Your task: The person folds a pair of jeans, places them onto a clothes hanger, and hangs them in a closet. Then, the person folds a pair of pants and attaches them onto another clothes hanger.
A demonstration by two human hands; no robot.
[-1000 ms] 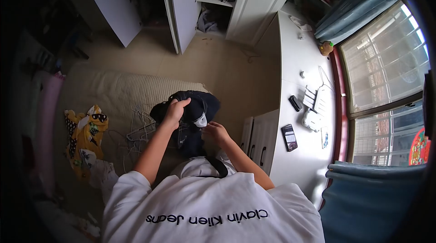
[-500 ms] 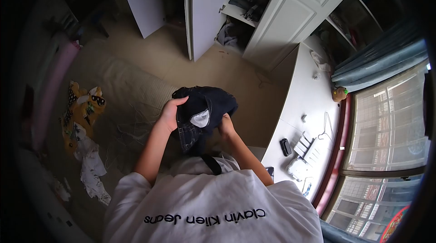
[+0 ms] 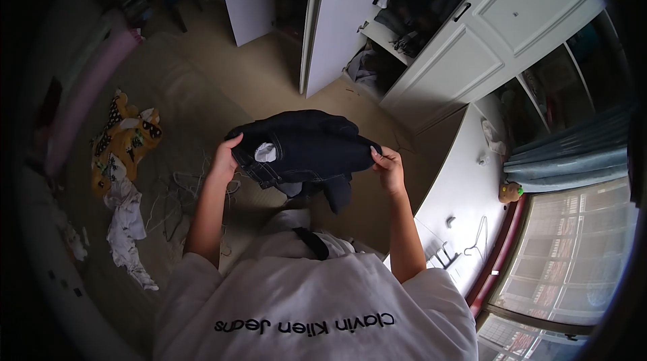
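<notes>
A pair of dark blue jeans (image 3: 303,148) is stretched sideways in front of me, held in the air between both hands. My left hand (image 3: 228,157) grips the waistband end, its thumb on top of the cloth. My right hand (image 3: 387,165) pinches the opposite edge between thumb and fingers. A white patch of lining (image 3: 265,153) shows near the waistband, and light stitching runs along the seams. Part of the jeans hangs down below the middle in loose folds.
Left on the bed (image 3: 195,108) lie yellow patterned clothing (image 3: 128,135), a white garment (image 3: 125,219) and several wire hangers (image 3: 182,192). An open wardrobe door (image 3: 340,24) stands ahead. A white desk (image 3: 461,186) with a hanger (image 3: 478,236) is at right, beside the window (image 3: 566,246).
The bunched jeans have been pulled out wider. My right hand has moved right and up, my left hand slightly left. The view has also shifted.
</notes>
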